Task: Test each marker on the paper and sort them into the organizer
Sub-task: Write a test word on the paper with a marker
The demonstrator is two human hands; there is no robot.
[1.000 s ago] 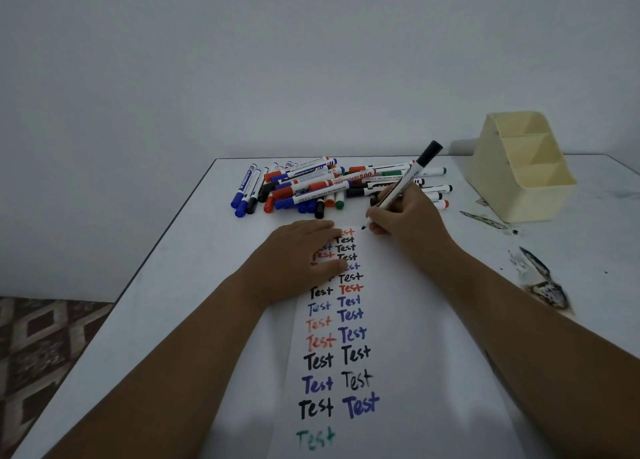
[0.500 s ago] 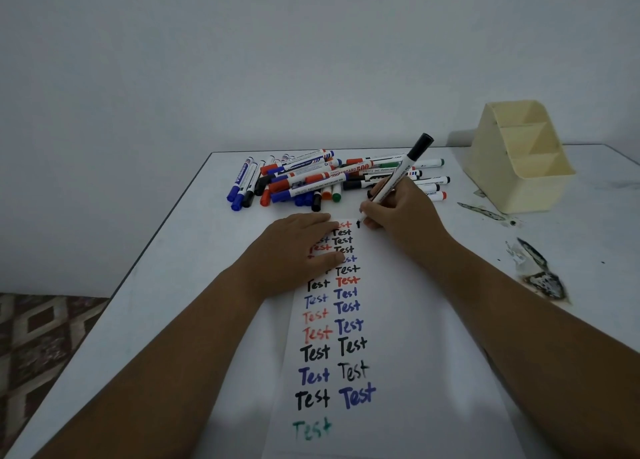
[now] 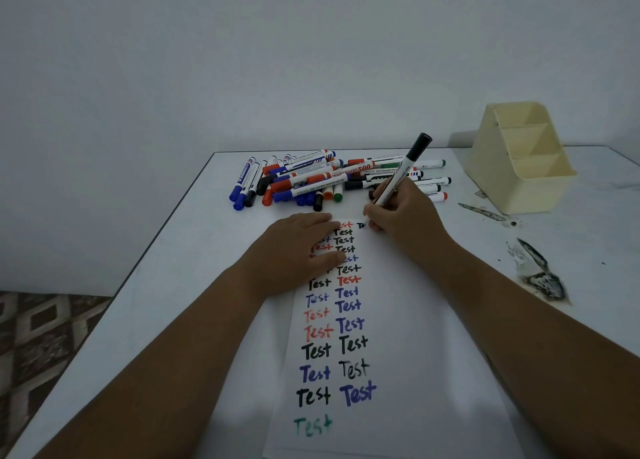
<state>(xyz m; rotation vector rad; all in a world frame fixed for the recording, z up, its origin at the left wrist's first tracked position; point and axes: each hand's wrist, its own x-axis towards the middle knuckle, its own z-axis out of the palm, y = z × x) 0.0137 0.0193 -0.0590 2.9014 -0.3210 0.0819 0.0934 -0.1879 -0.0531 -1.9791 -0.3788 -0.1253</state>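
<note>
The right hand (image 3: 403, 216) grips the black marker (image 3: 401, 174), its tip on the paper (image 3: 398, 320) just left of the fingers, barrel slanting up toward the organizer (image 3: 519, 167) farther right; the left hand (image 3: 298, 247) presses flat.

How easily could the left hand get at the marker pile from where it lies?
Probably yes. The left hand rests flat on the paper, holding nothing, and bare table separates its fingers from the marker pile just beyond.
</note>
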